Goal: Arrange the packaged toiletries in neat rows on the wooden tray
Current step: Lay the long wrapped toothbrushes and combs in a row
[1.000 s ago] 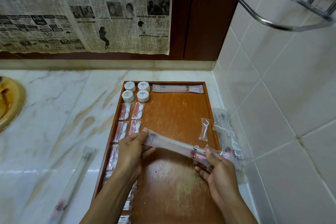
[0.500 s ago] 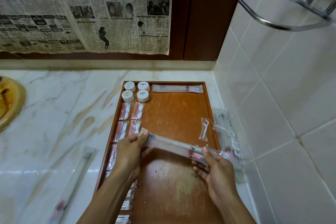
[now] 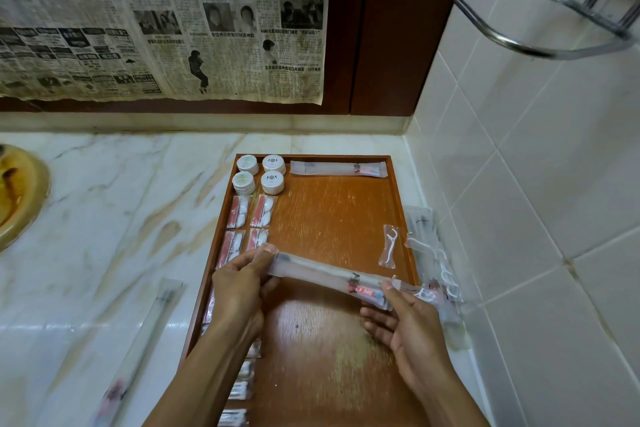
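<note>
Unmoved since a second ago: toothbrush pack [image 3: 332,279], held slanted above the tray [image 3: 346,218], left end higher. Left hand [image 3: 239,288] pinches its left end, thumb on top, forearm reaching from below; right hand [image 3: 412,326] pinches its right end, palm up, fingers beneath. Second pack [image 3: 337,169] lies along the tray's far edge.

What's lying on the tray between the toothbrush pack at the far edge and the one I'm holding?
Head view: only bare wood of the tray between the far toothbrush pack and the held pack.
</note>
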Tool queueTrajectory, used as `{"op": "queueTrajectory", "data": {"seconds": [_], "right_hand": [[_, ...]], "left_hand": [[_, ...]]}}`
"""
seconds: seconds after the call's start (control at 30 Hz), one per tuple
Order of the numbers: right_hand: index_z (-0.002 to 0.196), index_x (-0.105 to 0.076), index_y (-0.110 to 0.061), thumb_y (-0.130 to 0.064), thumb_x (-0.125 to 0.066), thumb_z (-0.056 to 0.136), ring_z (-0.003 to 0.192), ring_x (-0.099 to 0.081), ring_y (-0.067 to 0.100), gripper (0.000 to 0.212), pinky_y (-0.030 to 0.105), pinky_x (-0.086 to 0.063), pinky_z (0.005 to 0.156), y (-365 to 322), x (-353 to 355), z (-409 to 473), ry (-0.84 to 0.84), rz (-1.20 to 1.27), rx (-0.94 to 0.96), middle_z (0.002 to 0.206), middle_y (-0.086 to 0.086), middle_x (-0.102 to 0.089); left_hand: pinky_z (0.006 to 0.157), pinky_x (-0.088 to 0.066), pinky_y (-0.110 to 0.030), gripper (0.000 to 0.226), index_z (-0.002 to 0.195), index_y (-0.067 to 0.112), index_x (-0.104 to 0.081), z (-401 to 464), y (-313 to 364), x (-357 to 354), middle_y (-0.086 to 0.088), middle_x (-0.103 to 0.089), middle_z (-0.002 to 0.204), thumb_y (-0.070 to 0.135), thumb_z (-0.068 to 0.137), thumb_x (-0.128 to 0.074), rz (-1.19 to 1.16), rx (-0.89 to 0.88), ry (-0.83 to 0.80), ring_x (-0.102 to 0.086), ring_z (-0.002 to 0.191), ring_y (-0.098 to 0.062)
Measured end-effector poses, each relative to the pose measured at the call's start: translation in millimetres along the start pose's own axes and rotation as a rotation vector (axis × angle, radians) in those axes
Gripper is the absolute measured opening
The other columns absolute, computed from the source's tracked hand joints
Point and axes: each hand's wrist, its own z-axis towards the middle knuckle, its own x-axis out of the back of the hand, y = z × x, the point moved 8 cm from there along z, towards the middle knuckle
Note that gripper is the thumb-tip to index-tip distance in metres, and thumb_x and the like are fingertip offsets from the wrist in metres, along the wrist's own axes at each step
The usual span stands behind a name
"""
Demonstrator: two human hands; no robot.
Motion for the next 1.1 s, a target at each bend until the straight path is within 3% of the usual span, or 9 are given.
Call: {"op": "queueTrajectory", "data": {"seconds": [0.17, 0.63, 0.77, 0.9, 0.97, 1.1], "right_hand": [[0.096, -0.069, 0.000, -0.017, -0.063, 0.090, 0.066, -0.066, 0.025, 0.019, 0.031, -0.056, 0.056, 0.1, 4.7, 1.8, 0.044, -0.002, 0.030, 0.081, 0.022, -0.071], [0.088, -0.073, -0.005, -0.011, -0.065, 0.089, 0.064, -0.065, 0.021, 0.011, 0.029, -0.055, 0.053, -18.4, 7.6, 10.1, 0.092, -0.093, 0.128, 0.085, 0.018, -0.072], [0.090, -0.073, -0.009, -0.014, -0.066, 0.089, 0.056, -0.063, 0.020, 0.009, 0.027, -0.052, 0.050, -51.4, 10.0, 18.5, 0.167, -0.263, 0.245, 0.072, 0.013, -0.072], [0.092, -0.072, -0.011, -0.011, -0.068, 0.087, 0.060, -0.069, 0.022, 0.006, 0.029, -0.056, 0.053, -84.9, 8.2, 36.4, 0.228, -0.332, 0.319, 0.076, 0.007, -0.074], [0.088, -0.071, -0.014, -0.010, -0.069, 0.087, 0.065, -0.072, 0.018, 0.004, 0.028, -0.058, 0.057, -100.0, 1.5, 48.7, 0.225, -0.352, 0.343, 0.080, 0.006, -0.073], [0.087, -0.071, -0.016, -0.015, -0.068, 0.088, 0.068, -0.072, 0.020, 0.004, 0.041, -0.061, 0.065, -126.2, -12.3, 84.5, 0.247, -0.476, 0.381, 0.081, 0.004, -0.073]], "left_hand": [[0.064, -0.061, -0.033, 0.016, 0.096, 0.002, -0.068, -0.8, -1.5, 1.3, -0.020, -0.069, 0.103, 0.014, 0.085, -0.069, -0.021, 0.041, 0.016, -0.070, 0.090, -0.030], [0.062, -0.060, -0.030, 0.017, 0.097, 0.001, -0.069, 2.3, 2.7, -2.3, -0.017, -0.072, 0.092, 0.015, 0.087, -0.067, -0.033, 0.046, -0.039, -0.071, 0.084, -0.026], [0.057, -0.059, -0.029, 0.017, 0.092, 0.000, -0.072, 8.2, 19.4, -13.5, -0.016, -0.073, 0.087, 0.016, 0.088, -0.068, 0.126, -0.026, -0.127, -0.070, 0.077, -0.028], [0.044, -0.042, -0.027, 0.017, 0.080, 0.006, -0.073, 22.3, 48.4, -29.0, -0.013, -0.064, 0.060, 0.020, 0.088, -0.069, 0.396, -0.204, -0.179, -0.054, 0.051, -0.024], [0.044, -0.041, -0.027, 0.018, 0.073, 0.012, -0.074, 31.2, 67.3, -40.3, -0.008, -0.064, 0.057, 0.021, 0.087, -0.070, 0.545, -0.317, -0.183, -0.053, 0.049, -0.018], [0.054, -0.047, -0.026, 0.013, 0.071, 0.018, -0.074, 58.0, 98.0, -68.4, 0.002, -0.071, 0.067, 0.020, 0.084, -0.073, 0.758, -0.478, -0.201, -0.061, 0.058, -0.010]]}}
